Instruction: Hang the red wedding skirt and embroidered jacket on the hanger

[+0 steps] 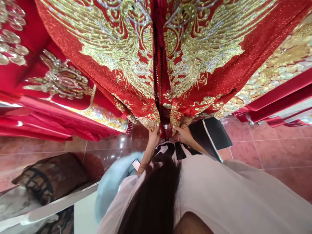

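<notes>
A red garment (219, 68) with gold and silver bird embroidery hangs in front of me, its two front panels parted by a narrow dark gap. My left hand (153, 136) pinches the lower corner of the left panel, thumb on top. Opposite it, my right hand (182, 134) grips the lower corner of the right panel the same way. Both corners carry gold wave-like stitching. The fingers beneath the cloth are mostly hidden.
More red embroidered garments (58, 78) hang on the left, and a gold-scaled one (280, 61) on the right. A black seat-like object (216, 131) stands at right. A phone (136, 164) lies by my left forearm. Bags (51, 175) sit at lower left on the tiled floor (270, 146).
</notes>
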Action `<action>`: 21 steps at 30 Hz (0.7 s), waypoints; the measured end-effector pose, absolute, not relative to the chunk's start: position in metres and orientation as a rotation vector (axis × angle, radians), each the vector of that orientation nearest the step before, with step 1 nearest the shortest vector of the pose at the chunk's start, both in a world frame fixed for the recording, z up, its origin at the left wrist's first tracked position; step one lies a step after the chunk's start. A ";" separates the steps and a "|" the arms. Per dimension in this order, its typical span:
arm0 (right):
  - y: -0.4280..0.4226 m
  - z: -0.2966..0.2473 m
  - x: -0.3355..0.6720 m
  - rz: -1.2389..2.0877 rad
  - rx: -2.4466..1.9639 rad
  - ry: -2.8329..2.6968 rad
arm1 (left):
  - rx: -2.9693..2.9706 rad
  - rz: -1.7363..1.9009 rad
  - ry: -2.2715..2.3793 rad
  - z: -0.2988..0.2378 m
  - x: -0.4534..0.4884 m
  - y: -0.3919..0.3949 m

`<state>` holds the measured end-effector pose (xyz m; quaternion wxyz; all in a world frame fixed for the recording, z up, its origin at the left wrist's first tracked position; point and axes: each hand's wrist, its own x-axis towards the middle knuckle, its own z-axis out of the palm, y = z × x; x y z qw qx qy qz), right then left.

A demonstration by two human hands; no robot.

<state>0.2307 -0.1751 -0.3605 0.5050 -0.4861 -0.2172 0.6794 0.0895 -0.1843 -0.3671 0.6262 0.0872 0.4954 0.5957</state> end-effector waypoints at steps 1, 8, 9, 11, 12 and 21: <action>-0.174 -0.359 0.229 1.635 -1.166 -0.509 | 0.183 1.387 1.151 -0.367 0.092 -0.184; -0.172 -0.350 0.222 1.597 -1.125 -0.457 | 0.132 1.465 1.166 -0.361 0.113 -0.184; -0.171 -0.349 0.221 1.600 -1.120 -0.455 | 0.132 1.464 1.159 -0.358 0.116 -0.184; -0.169 -0.346 0.220 1.625 -1.102 -0.423 | 0.129 1.468 1.135 -0.352 0.123 -0.184; -0.168 -0.344 0.219 1.649 -1.093 -0.400 | 0.125 1.476 1.117 -0.349 0.125 -0.184; -0.164 -0.337 0.214 1.750 -1.059 -0.321 | 0.170 1.601 1.002 -0.342 0.134 -0.183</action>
